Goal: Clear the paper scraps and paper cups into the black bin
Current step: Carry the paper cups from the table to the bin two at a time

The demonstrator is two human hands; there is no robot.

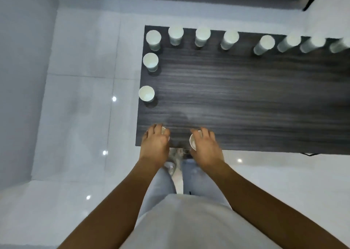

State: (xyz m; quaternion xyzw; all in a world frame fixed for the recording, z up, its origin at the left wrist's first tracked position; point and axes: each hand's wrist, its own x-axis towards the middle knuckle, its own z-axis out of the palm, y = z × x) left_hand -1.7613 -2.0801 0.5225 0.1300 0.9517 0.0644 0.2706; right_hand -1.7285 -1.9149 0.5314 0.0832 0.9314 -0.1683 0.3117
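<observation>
cup under left hand (164, 130): near table corner, mostly hidden, fingers curled over it
cup under right hand (193, 142): at near edge, rim showing, fingers wrapped round it
left hand (156, 141): gripping from above
right hand (205, 144): gripping from above
other cups (146, 93): beyond both hands, lining left and far edges of table (246, 101)
black bin: not visible
step: looks like picking up two cups
next: lift both, find the bin, drop in

Office-like room, dark woodgrain table (246, 101), glossy white tiled floor (75, 116), plain pale walls (22, 78)
</observation>
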